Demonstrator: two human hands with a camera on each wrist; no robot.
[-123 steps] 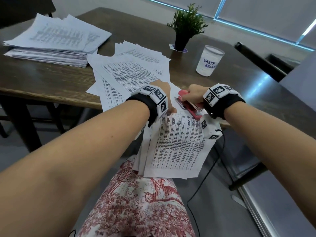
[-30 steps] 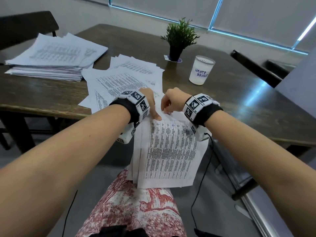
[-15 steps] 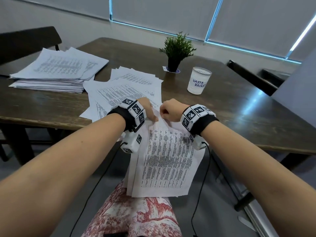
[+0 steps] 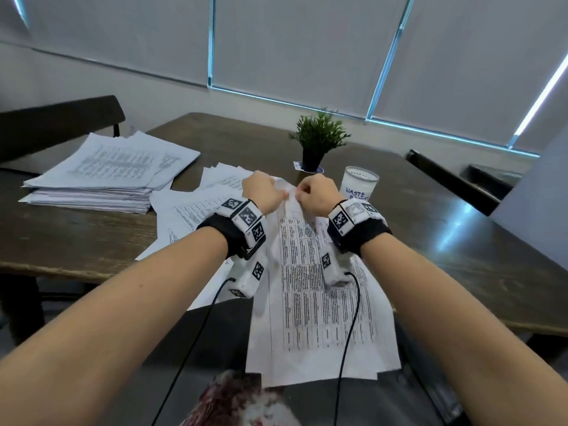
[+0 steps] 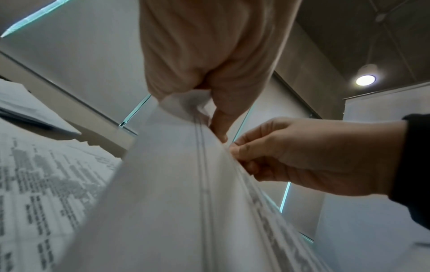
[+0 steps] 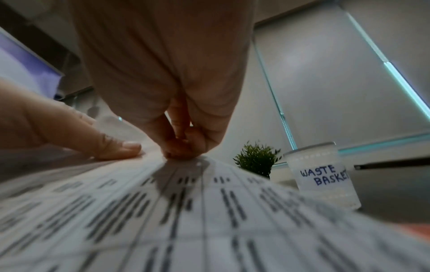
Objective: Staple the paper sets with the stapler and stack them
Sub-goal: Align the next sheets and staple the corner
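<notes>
The paper set [image 4: 319, 305] hangs lifted above the table [image 4: 92, 241] edge, held at its top by both hands. The left hand [image 4: 261, 192] has its fingers [image 5: 220, 125] clamped on the top edge; the right hand [image 4: 316, 195] pinches the same edge just beside it. Loose printed sheets [image 4: 196, 210] lie beneath, a tall paper stack [image 4: 101, 179] far left, and a cup [image 4: 359, 184] marked "WASTE BASKET" beside a potted plant [image 4: 318, 142].

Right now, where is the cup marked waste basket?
In the head view the cup stands on the table, right of the potted plant, just beyond the right hand.
</notes>
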